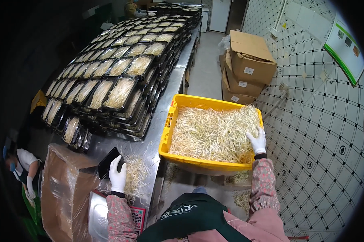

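Note:
In a white glove, my left hand (117,176) grips the edge of an empty black plastic tray (108,163), tilted above the metal table. Loose bean sprouts (135,177) lie on the table just right of that hand. My right hand (257,142), also gloved, is at the right end of a yellow crate (202,160) full of bean sprouts (212,133). Its thumb and fingers close around a clump of sprouts at the crate's right side; the fingertips are partly hidden among the strands.
Stacked black trays of wrapped sprouts (121,92) fill the metal table (176,76). By my left arm are a scale (99,215) and a plastic-lined cardboard box (65,193). Brown cartons (246,68) stand beyond the crate near the tiled wall. A co-worker (24,165) is at the left.

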Demonstrator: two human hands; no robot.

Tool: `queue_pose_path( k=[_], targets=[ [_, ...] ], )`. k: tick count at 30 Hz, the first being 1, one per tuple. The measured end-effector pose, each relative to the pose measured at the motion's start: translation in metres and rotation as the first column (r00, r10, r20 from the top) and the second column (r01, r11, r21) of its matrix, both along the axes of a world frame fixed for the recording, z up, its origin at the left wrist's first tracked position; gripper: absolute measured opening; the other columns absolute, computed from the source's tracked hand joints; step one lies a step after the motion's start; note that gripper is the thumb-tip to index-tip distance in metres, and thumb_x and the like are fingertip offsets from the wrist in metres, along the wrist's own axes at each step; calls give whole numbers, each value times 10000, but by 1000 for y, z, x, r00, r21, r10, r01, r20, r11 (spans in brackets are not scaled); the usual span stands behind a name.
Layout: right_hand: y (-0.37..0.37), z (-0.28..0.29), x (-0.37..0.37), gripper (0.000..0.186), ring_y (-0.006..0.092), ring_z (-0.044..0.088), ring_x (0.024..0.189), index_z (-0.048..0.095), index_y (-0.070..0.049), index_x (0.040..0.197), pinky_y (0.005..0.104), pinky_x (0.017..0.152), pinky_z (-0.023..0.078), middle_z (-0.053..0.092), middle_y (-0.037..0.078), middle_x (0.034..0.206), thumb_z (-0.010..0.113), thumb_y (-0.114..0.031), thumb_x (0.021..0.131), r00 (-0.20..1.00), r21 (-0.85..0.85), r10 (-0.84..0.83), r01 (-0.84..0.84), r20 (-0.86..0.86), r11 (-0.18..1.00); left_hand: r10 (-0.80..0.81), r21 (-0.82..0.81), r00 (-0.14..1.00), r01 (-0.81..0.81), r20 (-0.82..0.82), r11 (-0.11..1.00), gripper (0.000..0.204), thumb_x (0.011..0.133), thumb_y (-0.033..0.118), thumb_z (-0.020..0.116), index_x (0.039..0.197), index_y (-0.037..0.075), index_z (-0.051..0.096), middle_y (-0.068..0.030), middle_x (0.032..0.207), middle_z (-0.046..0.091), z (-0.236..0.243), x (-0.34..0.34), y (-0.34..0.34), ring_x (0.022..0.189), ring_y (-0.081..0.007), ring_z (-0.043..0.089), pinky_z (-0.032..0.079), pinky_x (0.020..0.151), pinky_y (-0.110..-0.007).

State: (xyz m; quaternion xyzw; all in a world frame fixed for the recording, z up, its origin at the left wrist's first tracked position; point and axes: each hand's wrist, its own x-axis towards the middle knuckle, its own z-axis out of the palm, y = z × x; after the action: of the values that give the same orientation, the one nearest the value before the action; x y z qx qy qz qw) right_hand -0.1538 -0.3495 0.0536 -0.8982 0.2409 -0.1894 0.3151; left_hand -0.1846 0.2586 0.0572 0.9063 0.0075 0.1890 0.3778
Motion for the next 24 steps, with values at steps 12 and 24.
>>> queue_pose_path(
  k=[12, 24],
  targets=[
    [-52, -30, 144, 1217, 320, 498, 1252, 178, -1, 1489, 388, 1047, 401, 478, 224, 1357, 853, -484, 598, 789, -222, -88, -62, -608, 973, -90, -398, 983, 19, -159, 917, 204, 897, 3, 582, 1080, -20, 671, -100, 1042, 666, -6, 49, -180, 980, -179, 622, 478, 880, -279],
    [-96, -69, 154, 948, 326, 634, 1069, 327, -29, 1397, 369, 925, 496, 641, 191, 1166, 823, -233, 615, 852, -52, 12, -46, -523, 998, -137, -459, 965, 19, -225, 888, 194, 920, 48, 586, 1077, -13, 681, -108, 1035, 691, -10, 78, -213, 983, -187, 642, 480, 892, -285]
  ],
)
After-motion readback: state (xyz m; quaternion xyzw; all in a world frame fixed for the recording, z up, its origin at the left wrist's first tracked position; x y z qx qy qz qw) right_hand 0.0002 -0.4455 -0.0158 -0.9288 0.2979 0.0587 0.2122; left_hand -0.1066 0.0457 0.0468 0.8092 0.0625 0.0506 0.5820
